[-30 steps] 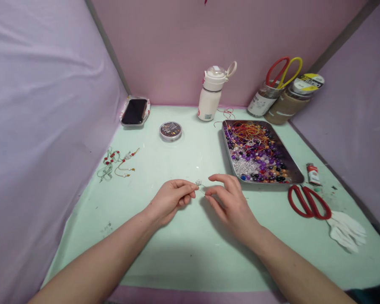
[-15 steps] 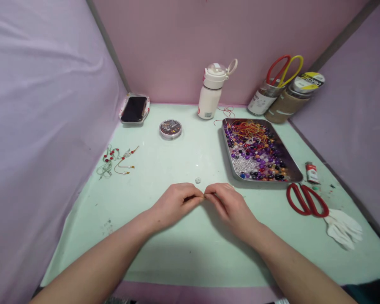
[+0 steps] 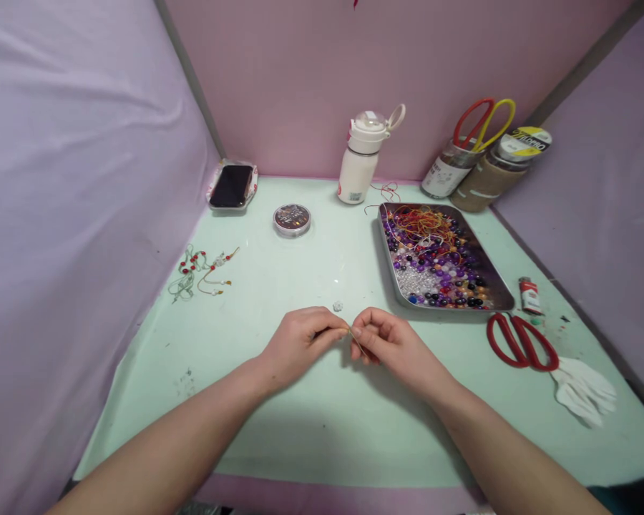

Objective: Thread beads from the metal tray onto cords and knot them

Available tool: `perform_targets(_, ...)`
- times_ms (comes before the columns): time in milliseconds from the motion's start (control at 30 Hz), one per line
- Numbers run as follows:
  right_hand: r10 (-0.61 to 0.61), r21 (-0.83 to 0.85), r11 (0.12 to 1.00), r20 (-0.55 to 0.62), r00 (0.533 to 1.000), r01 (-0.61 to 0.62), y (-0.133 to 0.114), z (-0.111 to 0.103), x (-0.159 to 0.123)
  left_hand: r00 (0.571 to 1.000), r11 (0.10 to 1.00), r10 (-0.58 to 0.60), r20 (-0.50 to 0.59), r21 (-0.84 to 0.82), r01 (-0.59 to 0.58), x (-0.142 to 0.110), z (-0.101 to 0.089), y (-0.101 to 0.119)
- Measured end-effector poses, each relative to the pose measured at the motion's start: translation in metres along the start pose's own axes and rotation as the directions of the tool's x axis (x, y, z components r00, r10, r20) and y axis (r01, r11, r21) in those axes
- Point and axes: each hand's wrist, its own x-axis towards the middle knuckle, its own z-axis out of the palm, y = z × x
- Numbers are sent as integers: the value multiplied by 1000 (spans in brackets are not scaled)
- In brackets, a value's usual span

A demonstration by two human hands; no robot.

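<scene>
My left hand [image 3: 307,342] pinches a thin tan cord [image 3: 358,343] between thumb and forefinger, low over the middle of the table. Close on its right, my right hand [image 3: 391,340] is turned with the palm partly showing, its thumb and forefinger closed on the same cord and the other fingers curled. The cord slants down across the right fingers; its ends are hidden or too fine to follow. Just beyond the fingertips lies a small clear flower-shaped bead [image 3: 338,306] on the table, touched by neither hand.
A metal tray [image 3: 507,299] of beads and tangled cord stands right, near red-handled scissors [image 3: 523,342], a lighter [image 3: 530,295] and a white glove [image 3: 584,390]. Behind are a bottle [image 3: 357,172] and jars [image 3: 444,175]. Left are a round case [image 3: 292,219], a phone [image 3: 232,186] and beaded cords [image 3: 193,263].
My right hand has rolled over so its palm side and curled fingers show, and more of the cord is visible. My left hand keeps its pinch. The view has shifted slightly.
</scene>
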Motion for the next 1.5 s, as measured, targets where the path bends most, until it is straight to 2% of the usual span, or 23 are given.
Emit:
perform_targets(200,59,61,996,43,997,-61,1,0,0,999,999,18,-31,-30,-19,-1,2,0)
perform_targets(467,131,178,970,195,972,-166,3,-5,0,999,995,11,37,-101,-7,-2,-1,-1)
perform_targets(733,60,162,982,204,977,-94,2,-3,0,992,979,31,119,-205,-6,-3,1,-3)
perform_targets(833,39,139,988,168,985,-63,5,-3,1,995,982,15,102,-191,4,-3,0,-2)
perform_targets(967,-27,75,997,12,1000,26,9,-3,2,999,990,-27,22,-140,30,-2,0,2)
perform_targets(1133,-188,-113,979,-155,970,172,6,-3,1,987,963,-160,-26,-225,150,0,1,5)
perform_targets(1300,-268,-271,933,-84,960,237,3,-3,-2,960,908,-280,4,-325,266,1,1,6)
perform_targets(1367,-281,-284,928,-102,954,242,3,-3,-2,952,887,-302,46,-352,299,2,1,6)
perform_targets(1433,-286,-280,929,-124,950,243,4,-4,-2,949,872,-300,98,-374,314,2,1,6)
perform_targets(1500,-283,-284,929,-127,951,239,4,-4,-2,964,886,-240,116,-380,266,2,0,5)
